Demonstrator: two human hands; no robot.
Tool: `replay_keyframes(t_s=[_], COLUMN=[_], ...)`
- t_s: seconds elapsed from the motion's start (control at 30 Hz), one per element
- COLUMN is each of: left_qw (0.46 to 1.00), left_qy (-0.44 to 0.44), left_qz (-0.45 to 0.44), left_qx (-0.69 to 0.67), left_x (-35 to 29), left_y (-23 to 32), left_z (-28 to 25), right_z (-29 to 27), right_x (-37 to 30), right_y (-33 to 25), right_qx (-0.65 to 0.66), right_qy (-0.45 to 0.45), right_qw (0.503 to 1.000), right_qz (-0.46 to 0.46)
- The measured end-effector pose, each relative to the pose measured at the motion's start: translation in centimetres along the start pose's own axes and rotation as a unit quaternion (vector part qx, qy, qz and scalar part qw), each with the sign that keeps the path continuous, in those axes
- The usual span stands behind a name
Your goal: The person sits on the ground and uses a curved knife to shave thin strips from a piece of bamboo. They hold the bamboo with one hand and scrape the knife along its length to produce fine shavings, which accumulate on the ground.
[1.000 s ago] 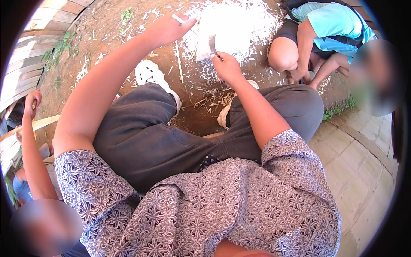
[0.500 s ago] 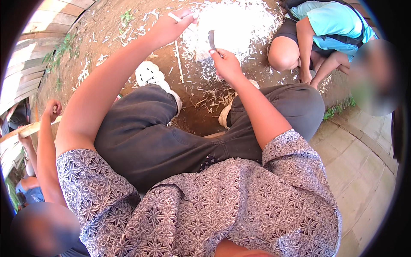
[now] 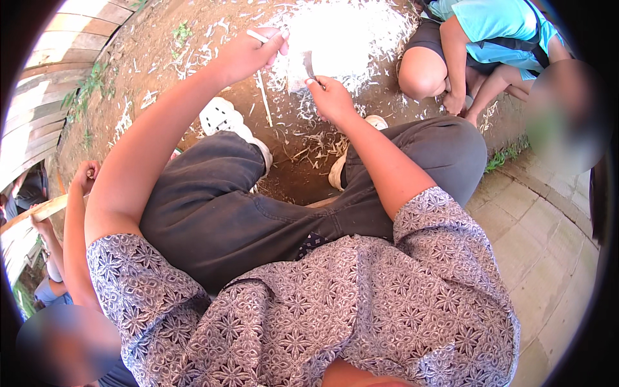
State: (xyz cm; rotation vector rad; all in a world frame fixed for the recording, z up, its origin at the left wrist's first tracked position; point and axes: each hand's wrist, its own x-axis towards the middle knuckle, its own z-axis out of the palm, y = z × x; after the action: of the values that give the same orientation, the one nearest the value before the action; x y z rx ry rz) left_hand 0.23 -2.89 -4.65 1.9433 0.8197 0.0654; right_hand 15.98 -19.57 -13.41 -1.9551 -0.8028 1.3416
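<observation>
My left hand is closed on a thin pale stick, whose end pokes out above the knuckles. To its right my right hand grips a knife, the handle hidden in the fist. Its short, dark, slightly curved blade points up and away from me, apart from the left hand. Both hands are over a glaring white heap of shavings. A long narrow pale strip shows below my left hand; whether it lies on the ground or hangs, I cannot tell.
My white clogs rest on brown soil strewn with shavings. A person in a turquoise shirt crouches at the right, near paving. At the left another person's hand is close to a wooden plank. Boards stand at upper left.
My left hand has come slightly nearer to me and leftward, still holding the stick. The knife has shifted a little left with my right hand. The view has moved slightly.
</observation>
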Motion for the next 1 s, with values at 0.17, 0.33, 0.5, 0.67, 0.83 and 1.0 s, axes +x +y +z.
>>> replay_keyframes(t_s=[0.17, 0.33, 0.5, 0.67, 0.83, 1.0], left_qw=[1.0, 0.999, 0.996, 0.992, 0.994, 0.997], left_qy=[-0.012, -0.013, -0.027, -0.038, -0.031, -0.036], left_qz=[0.008, 0.035, -0.025, -0.04, -0.025, -0.002], left_qx=[-0.02, 0.022, -0.083, -0.112, -0.101, -0.074], left_x=[0.2, 0.1, 0.4, 0.2, 0.2, 0.1], left_y=[0.1, 1.3, 0.5, -0.3, 0.1, -0.4], left_z=[0.0, 0.0, -0.5, -1.1, -0.7, -0.8], right_z=[-0.6, -1.3, -0.7, -0.2, 0.2, 0.0], right_x=[-1.8, -2.1, -0.2, 0.8, 1.4, -0.1], right_y=[-2.0, -3.4, 0.2, 1.0, 2.0, 0.3], right_qx=[0.038, 0.126, -0.002, -0.068, -0.1, -0.053], right_qy=[-0.028, -0.018, 0.008, 0.018, 0.04, 0.015], right_qw=[0.999, 0.992, 1.0, 0.997, 0.994, 0.998], right_qz=[-0.001, -0.009, 0.025, 0.014, -0.021, -0.027])
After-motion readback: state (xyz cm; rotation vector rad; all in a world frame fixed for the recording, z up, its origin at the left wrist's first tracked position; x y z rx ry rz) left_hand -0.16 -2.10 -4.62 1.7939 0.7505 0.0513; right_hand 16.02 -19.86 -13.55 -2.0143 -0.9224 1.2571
